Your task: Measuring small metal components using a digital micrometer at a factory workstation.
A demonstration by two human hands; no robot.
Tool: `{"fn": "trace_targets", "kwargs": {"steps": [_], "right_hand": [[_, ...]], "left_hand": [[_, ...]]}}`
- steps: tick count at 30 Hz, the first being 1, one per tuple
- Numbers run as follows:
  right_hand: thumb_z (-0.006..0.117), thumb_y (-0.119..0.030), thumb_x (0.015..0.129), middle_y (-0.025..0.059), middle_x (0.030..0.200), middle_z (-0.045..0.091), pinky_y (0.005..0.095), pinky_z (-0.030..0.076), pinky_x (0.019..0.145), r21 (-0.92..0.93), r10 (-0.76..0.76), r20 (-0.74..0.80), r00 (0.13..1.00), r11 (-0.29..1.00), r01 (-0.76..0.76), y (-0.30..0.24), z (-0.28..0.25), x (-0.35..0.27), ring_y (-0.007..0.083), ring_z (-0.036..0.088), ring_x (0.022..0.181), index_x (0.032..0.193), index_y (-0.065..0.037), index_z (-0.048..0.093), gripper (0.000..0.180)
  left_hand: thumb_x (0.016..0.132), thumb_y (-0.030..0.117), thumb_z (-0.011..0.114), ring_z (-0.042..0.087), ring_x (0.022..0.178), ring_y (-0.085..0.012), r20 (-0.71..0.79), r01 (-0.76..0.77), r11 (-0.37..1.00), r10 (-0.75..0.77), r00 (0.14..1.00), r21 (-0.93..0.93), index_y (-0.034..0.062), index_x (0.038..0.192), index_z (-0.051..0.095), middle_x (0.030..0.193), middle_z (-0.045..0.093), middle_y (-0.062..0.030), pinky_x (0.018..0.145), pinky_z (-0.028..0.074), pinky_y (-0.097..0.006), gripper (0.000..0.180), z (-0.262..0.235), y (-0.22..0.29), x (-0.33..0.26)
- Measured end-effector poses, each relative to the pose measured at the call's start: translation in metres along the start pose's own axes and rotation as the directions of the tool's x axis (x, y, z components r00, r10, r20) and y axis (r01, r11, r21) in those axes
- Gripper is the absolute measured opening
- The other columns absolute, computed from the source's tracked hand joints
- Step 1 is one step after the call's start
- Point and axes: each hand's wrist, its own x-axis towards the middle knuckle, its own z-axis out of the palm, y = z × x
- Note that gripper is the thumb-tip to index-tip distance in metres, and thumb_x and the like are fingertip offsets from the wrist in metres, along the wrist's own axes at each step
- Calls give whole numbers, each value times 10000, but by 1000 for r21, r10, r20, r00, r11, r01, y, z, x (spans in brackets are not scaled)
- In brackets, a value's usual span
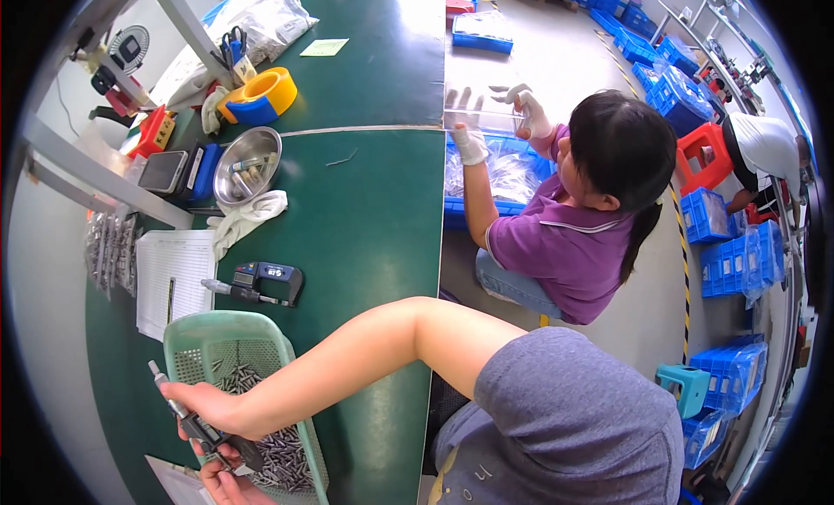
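My right hand [204,405] reaches across from the right and is closed round a digital micrometer [205,430], its silver thimble end sticking out past the fingers. The micrometer is tilted over a pale green plastic basket [228,321]. Small pointed metal pins [282,460] lie heaped in the basket, partly hidden by my forearm. At the lower edge my left hand [228,488] is closed, its fingertips bent in beside the micrometer's dark frame. What those fingers pinch is too small to make out.
A second micrometer [261,283], white gloves [248,220], a paper sheet [174,270] and a steel bowl [271,145] are on the green table [365,218]. Tape rolls [269,92] stand farther back. A gloved co-worker [573,218] sits at right beside a blue crate [473,211].
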Motion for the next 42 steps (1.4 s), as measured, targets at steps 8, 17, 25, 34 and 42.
{"fn": "trace_targets", "kwargs": {"steps": [8, 17, 25, 34, 42], "right_hand": [[287, -563, 825, 94, 534, 514, 278, 336, 291, -25, -39, -20, 999, 999, 38, -7, -5, -9, 155, 434, 337, 728, -23, 458, 575], [284, -567, 826, 87, 531, 508, 276, 350, 331, -4, -20, -27, 999, 1000, 20, -5, -4, -5, 152, 447, 372, 729, -30, 460, 573], [289, -564, 827, 92, 536, 513, 280, 343, 316, -20, -33, -24, 999, 999, 32, -3, -8, -5, 149, 452, 378, 740, -27, 457, 570], [303, -543, 855, 102, 633, 565, 277, 366, 338, -156, -69, -98, 993, 986, 53, -28, -15, -24, 171, 465, 412, 802, -28, 533, 566], [199, -458, 890, 116, 712, 578, 274, 384, 421, -265, -8, -10, 1000, 964, 5, -17, -1, -23, 165, 433, 406, 945, 14, 524, 576]], "left_hand": [[827, 188, 519, 503, 844, -216, 6, 52, 998, -52, 999, 28, 0, 968, 481, 930, 533, -134, 740, 397, -316, 238, -3, -9, 3], [843, 168, 499, 496, 840, -211, 4, 48, 999, -48, 999, 9, 8, 951, 483, 917, 534, -133, 750, 381, -311, 194, -1, -7, 3], [839, 126, 488, 494, 864, -221, -26, 77, 996, -76, 997, 34, 5, 949, 482, 940, 532, -140, 789, 379, -333, 163, 0, -7, -1], [778, 124, 546, 459, 724, -99, -35, 31, 998, -29, 999, 55, 3, 823, 514, 809, 497, -13, 682, 370, -223, 132, 27, -9, 13], [785, 76, 563, 538, 779, -132, -58, 105, 982, -115, 992, -159, 13, 846, 525, 807, 555, -34, 722, 407, -246, 96, 11, 6, 1]]}}
